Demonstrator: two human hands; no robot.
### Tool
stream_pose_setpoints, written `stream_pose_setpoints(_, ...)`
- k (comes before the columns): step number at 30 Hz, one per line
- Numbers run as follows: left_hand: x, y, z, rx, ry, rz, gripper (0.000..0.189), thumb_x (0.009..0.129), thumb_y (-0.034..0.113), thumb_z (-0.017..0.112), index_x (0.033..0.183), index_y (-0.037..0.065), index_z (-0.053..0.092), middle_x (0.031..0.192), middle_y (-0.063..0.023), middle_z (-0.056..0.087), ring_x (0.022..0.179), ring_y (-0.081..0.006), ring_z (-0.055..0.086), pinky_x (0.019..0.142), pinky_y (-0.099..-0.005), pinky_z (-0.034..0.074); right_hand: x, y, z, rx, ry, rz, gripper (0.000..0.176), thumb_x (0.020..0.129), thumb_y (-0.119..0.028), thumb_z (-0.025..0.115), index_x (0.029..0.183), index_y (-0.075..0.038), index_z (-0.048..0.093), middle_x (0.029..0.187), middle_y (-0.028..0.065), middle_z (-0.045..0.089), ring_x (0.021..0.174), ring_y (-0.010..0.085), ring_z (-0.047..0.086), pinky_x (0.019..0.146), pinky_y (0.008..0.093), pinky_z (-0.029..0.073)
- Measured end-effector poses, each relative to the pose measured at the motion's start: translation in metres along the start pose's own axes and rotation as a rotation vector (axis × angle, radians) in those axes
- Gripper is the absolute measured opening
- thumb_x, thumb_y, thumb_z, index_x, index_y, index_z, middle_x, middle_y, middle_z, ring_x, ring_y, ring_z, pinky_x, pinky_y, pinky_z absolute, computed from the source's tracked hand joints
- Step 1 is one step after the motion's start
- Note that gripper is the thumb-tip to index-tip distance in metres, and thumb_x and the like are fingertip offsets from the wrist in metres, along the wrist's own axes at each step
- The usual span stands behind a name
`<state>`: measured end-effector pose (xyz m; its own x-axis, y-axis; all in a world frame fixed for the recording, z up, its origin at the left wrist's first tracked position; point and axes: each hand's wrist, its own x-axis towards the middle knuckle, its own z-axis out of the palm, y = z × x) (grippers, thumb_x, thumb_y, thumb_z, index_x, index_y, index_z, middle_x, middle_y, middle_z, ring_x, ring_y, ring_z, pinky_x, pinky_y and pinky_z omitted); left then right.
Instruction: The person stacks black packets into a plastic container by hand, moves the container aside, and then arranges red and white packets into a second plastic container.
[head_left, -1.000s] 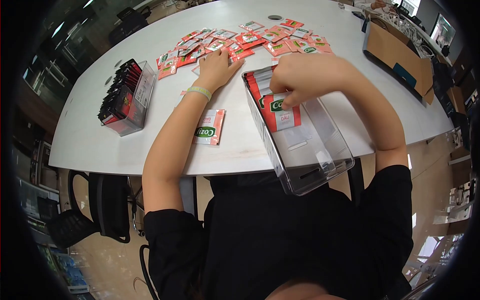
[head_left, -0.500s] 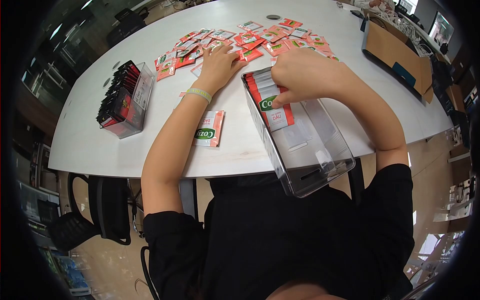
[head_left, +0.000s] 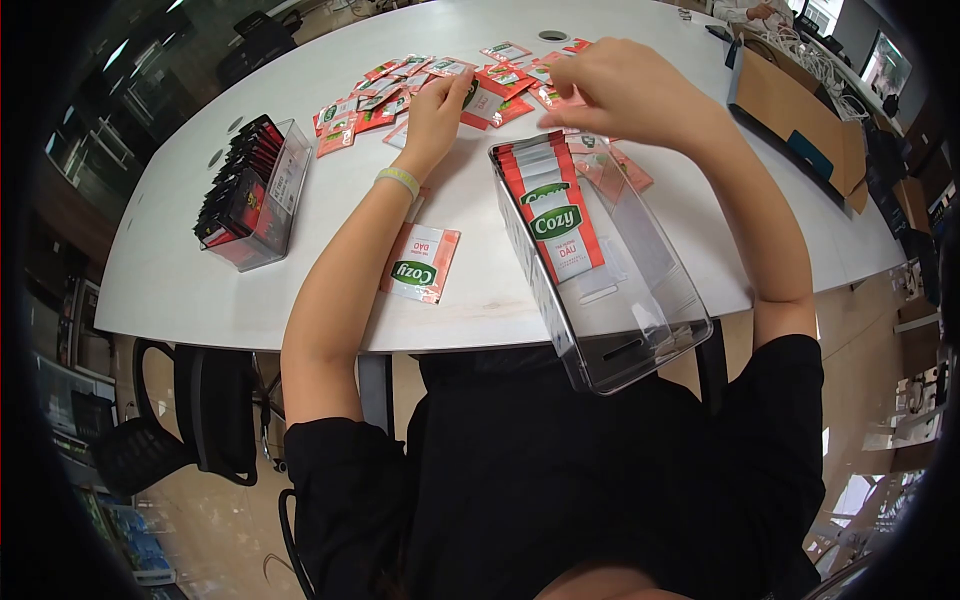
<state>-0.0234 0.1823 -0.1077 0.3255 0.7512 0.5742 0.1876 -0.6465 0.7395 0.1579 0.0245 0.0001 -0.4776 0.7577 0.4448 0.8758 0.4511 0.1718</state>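
My left hand (head_left: 437, 115) pinches a red-and-white tea sachet (head_left: 484, 101) at the edge of the loose pile (head_left: 375, 92). To its right, my right hand (head_left: 625, 88) hovers over the far end of a clear plastic box (head_left: 655, 262). Its thumb and curled fingers are apart, and I see nothing in them. Inside the box, Cozy tea sachets (head_left: 558, 225) stand in a row along the left side, the front one leaning back. Two or so more sachets (head_left: 420, 262) lie by my left forearm.
A second clear box (head_left: 283, 205) filled with dark sachets stands on the left of the white table (head_left: 200, 305). At the right edge is an open cardboard box (head_left: 790, 115), with white cables (head_left: 815, 60) behind it. A person's hand (head_left: 762, 10) shows at the top right.
My right hand has let go of the sachets in the box and risen away from them. My left hand has lifted a sachet from the pile.
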Motion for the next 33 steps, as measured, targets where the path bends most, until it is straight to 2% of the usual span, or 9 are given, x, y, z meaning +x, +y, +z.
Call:
stream_pose_setpoints(5, 0.002, 0.005, 0.007, -0.193, -0.042, -0.040, 0.052, 0.094, 0.044, 0.044, 0.074, -0.001, 0.062, 0.059, 0.0014, 0.049, 0.057, -0.0075, 0.039, 0.052, -0.0253, 0.033, 0.009, 0.020, 0.042, 0.003, 0.184, -0.052, 0.034, 0.078, -0.032, 0.065, 0.102, -0.010, 0.058, 0.088, 0.0085, 0.061, 0.078, 0.0241, 0.060, 0.064, 0.0353, 0.048)
stream_pose_setpoints(7, -0.002, 0.025, 0.008, -0.312, -0.107, -0.069, 0.051, 0.095, 0.042, 0.041, 0.082, -0.002, 0.063, 0.067, -0.0007, 0.057, 0.060, -0.0079, 0.046, 0.056, -0.0239, 0.038, 0.013, 0.015, 0.050, 0.007, 0.249, -0.092, 0.051, 0.075, -0.020, 0.067, 0.123, -0.016, 0.049, 0.110, 0.0057, 0.057, 0.092, 0.0216, 0.059, 0.070, 0.0337, 0.051)
stream_pose_setpoints(12, -0.003, 0.031, 0.013, -0.478, -0.333, -0.028, 0.048, 0.097, 0.038, 0.035, 0.098, -0.003, 0.060, 0.079, -0.0051, 0.062, 0.071, -0.0100, 0.056, 0.062, -0.0260, 0.046, 0.011, 0.000, 0.054, -0.129, 0.297, -0.124, 0.068, 0.071, -0.010, 0.069, 0.131, -0.025, 0.042, 0.119, 0.0029, 0.054, 0.095, 0.0183, 0.059, 0.071, 0.0313, 0.053)
stream_pose_setpoints(14, -0.007, 0.048, 0.012, -0.325, -0.300, -0.022, 0.059, 0.098, 0.044, 0.023, 0.111, -0.005, 0.052, 0.101, -0.0123, 0.061, 0.098, -0.0180, 0.060, 0.084, -0.0298, 0.049, 0.012, 0.000, 0.052, -0.157, 0.289, -0.123, 0.068, 0.071, -0.009, 0.069, 0.131, -0.026, 0.042, 0.119, 0.0020, 0.055, 0.094, 0.0175, 0.059, 0.071, 0.0305, 0.053)
stream_pose_setpoints(20, 0.000, 0.057, 0.003, -0.669, -0.387, -0.203, 0.075, 0.093, 0.057, 0.011, 0.112, -0.002, 0.053, 0.107, -0.0144, 0.059, 0.099, -0.0221, 0.060, 0.092, -0.0359, 0.045, 0.011, 0.015, 0.040, -0.207, 0.188, -0.181, 0.055, 0.076, -0.006, 0.062, 0.125, -0.024, 0.047, 0.092, -0.0005, 0.060, 0.082, 0.0188, 0.060, 0.064, 0.0314, 0.051)
stream_pose_setpoints(24, 0.000, 0.051, 0.002, -0.670, -0.311, -0.227, 0.078, 0.091, 0.062, 0.012, 0.111, 0.000, 0.054, 0.106, -0.0140, 0.061, 0.098, -0.0211, 0.059, 0.093, -0.0350, 0.044, 0.008, 0.025, 0.011, -0.068, 0.214, -0.104, 0.021, 0.073, -0.011, 0.065, 0.093, -0.008, 0.058, 0.074, 0.0039, 0.057, 0.071, 0.0238, 0.058, 0.059, 0.0341, 0.045)
stream_pose_setpoints(27, 0.002, 0.021, -0.001, -0.364, -0.273, -0.172, 0.076, 0.092, 0.061, 0.013, 0.107, 0.002, 0.058, 0.104, -0.0099, 0.063, 0.097, -0.0186, 0.059, 0.087, -0.0317, 0.043, 0.001, 0.019, -0.025, 0.408, 0.063, -0.062, 0.017, 0.070, -0.014, 0.068, 0.082, -0.003, 0.060, 0.069, 0.0079, 0.057, 0.061, 0.0225, 0.058, 0.055, 0.0341, 0.044)
stream_pose_setpoints(29, 0.000, 0.001, -0.003, -0.287, -0.252, -0.208, 0.074, 0.092, 0.061, 0.015, 0.105, 0.003, 0.060, 0.100, -0.0090, 0.064, 0.092, -0.0174, 0.060, 0.083, -0.0302, 0.044, -0.007, 0.005, -0.044, 0.627, -0.366, -0.171, 0.022, 0.069, -0.019, 0.071, 0.068, 0.000, 0.060, 0.067, 0.0087, 0.058, 0.061, 0.0226, 0.058, 0.056, 0.0327, 0.043)
stream_pose_setpoints(33, 0.003, -0.019, -0.011, -0.171, -0.198, -0.250, 0.069, 0.092, 0.059, 0.021, 0.100, 0.005, 0.063, 0.094, -0.0065, 0.065, 0.085, -0.0154, 0.060, 0.075, -0.0284, 0.042, -0.012, -0.033, -0.029, 0.441, -0.535, -0.465, 0.026, 0.068, -0.023, 0.072, 0.065, 0.001, 0.062, 0.068, 0.0102, 0.061, 0.062, 0.0240, 0.060, 0.056, 0.0335, 0.045)
